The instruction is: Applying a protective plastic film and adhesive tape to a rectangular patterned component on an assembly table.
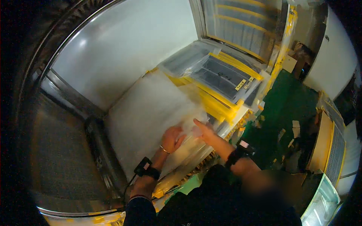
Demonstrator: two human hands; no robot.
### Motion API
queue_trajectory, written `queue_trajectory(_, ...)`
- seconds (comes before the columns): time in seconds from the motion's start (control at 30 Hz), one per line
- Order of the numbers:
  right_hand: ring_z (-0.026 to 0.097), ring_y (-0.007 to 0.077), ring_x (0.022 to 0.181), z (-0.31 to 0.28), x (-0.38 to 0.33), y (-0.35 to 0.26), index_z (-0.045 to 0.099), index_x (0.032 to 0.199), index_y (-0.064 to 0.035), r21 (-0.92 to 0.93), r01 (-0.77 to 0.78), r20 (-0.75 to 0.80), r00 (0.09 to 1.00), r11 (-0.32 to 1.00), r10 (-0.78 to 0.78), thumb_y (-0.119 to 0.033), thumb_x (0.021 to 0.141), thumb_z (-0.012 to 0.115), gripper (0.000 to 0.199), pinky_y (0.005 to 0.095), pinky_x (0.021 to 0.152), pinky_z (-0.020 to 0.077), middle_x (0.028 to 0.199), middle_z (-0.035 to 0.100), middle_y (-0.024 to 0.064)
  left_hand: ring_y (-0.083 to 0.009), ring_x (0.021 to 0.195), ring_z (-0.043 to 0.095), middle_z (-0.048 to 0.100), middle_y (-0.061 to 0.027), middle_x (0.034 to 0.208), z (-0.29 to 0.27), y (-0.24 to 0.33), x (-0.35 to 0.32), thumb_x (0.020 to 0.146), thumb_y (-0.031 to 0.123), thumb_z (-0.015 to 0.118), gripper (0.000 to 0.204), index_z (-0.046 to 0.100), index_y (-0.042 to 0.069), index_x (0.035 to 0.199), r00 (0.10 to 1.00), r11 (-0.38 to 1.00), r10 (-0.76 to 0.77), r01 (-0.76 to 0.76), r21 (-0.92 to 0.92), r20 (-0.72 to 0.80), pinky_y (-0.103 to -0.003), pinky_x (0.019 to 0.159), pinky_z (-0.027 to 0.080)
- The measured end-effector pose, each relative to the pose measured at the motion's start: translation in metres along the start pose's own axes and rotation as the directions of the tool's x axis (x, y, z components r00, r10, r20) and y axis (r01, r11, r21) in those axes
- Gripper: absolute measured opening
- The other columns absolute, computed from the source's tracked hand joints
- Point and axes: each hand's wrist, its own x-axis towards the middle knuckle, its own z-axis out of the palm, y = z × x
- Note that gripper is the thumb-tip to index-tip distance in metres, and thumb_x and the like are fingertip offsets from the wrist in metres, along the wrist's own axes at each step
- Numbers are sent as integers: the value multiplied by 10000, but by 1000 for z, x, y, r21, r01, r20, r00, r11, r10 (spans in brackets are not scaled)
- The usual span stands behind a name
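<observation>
A pale, translucent sheet [147,101] lies flat on the worktable, seemingly on top of a stack. My left hand [172,138] is over its near right part, thumb and fingers apart, with the fingertips blurred. Just to the right, my right hand [205,132] has one digit pointing up and the others curled at the sheet's blurred right edge. Between the two hands the thin material looks slightly raised and smeared by motion. It seems pinched in my right fingers, though the exact grip is partly hidden.
Beyond my right hand lie dark mesh panels [222,77] framed with yellow tape. A white panel wall [128,41] rises behind the table. At left is a dark roller [103,154] beside a brownish mesh surface [60,147]. Scraps lie on the green floor [286,101].
</observation>
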Motion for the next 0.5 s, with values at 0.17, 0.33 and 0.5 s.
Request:
queue_trajectory(0.17, 638, 244, 624, -29, 74, 65, 554, 920, -38, -492, 540, 196, 833, 683, -517, -191, 839, 625, 187, 362, 536, 531, 761, 607, 142, -371, 1037, 565, 532, -211, 1228, -12, -39, 1, 763, 315, 616, 558, 500, 101, 1266, 959, 805, -272, 270, 529, -76, -485, 937, 408)
queue_trajectory(0.33, 632, 201, 601, 13, 46, 44, 553, 814, -23, -582, 317, 78, 938, 749, -336, -62, 794, 636, 94, 288, 493, 512, 661, 574, 96, -372, 1263, 399, 383, -231, 1383, -16, -87, -11, 779, 393, 578, 645, 410, 145, 1350, 642, 714, -687, 509, 481, 340, -497, 1036, 321)
queue_trajectory(0.5, 637, 207, 637, -13, 24, 11, 565, 837, -1, -522, 445, 138, 886, 727, -443, -63, 778, 655, 124, 293, 522, 518, 695, 589, 84, -341, 1283, 374, 396, -230, 1368, -26, -92, 16, 814, 319, 591, 622, 384, 128, 1368, 473, 579, -813, 586, 567, 340, -466, 1027, 345)
